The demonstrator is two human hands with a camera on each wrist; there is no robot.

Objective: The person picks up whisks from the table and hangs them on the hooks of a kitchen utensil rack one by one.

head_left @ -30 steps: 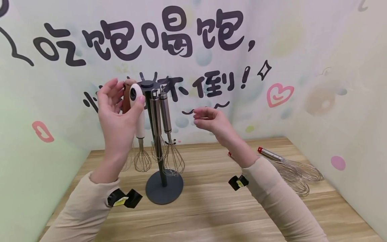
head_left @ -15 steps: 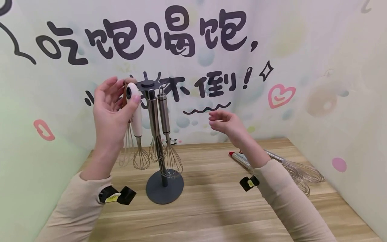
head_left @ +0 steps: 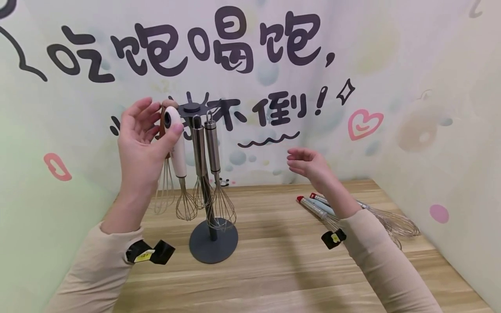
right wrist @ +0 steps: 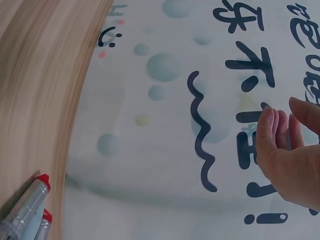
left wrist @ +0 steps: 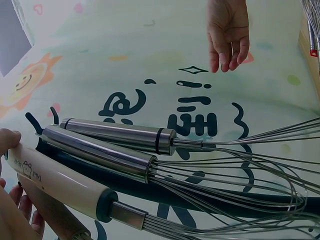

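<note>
At the left of a dark grey whisk stand [head_left: 213,250], my left hand [head_left: 137,152] has its thumb on the upper white handle of a whisk [head_left: 178,152]. Its fingers bend behind a brown-handled whisk [head_left: 162,126] hanging beside it. The left wrist view shows the thumb tip at the end of the white whisk handle [left wrist: 65,177], with the brown wooden handle [left wrist: 52,212] beneath it. Two steel-handled whisks [head_left: 212,148] hang on the near side of the stand. My right hand [head_left: 313,169] is in the air to the right, fingers loosely bent, holding nothing.
Several whisks with red-tipped handles [head_left: 311,208] lie on the wooden table [head_left: 266,269] at the right, partly hidden by the right forearm. A printed backdrop [head_left: 411,65] stands behind the table, with side walls at left and right.
My right hand has moved away from the stand, to the right and slightly down. My left hand has shifted a little left, keeping its thumb on the white-handled whisk.
</note>
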